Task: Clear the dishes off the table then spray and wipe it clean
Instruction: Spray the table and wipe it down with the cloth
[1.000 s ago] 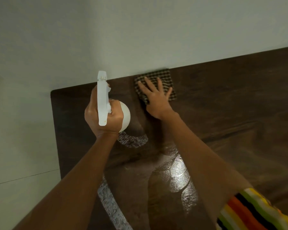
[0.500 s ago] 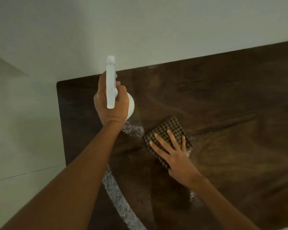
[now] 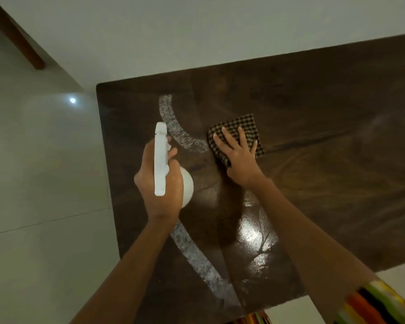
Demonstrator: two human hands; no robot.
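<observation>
The dark wooden table fills the middle of the head view and carries no dishes. My left hand grips a white spray bottle above the table's left part, nozzle pointing away from me. My right hand presses flat, fingers spread, on a folded brown-and-cream checked cloth lying on the tabletop just right of the bottle. A wet, shiny patch shows on the wood under my right forearm.
A pale speckled curved band runs across the tabletop's left side. The table's left edge meets a light tiled floor; a plain wall stands behind the far edge. A dark wooden strip crosses the top left corner.
My right hand slid the cloth from the far edge toward me, then back out to the middle. The bottle stays gripped in my left hand; the view has shifted.
</observation>
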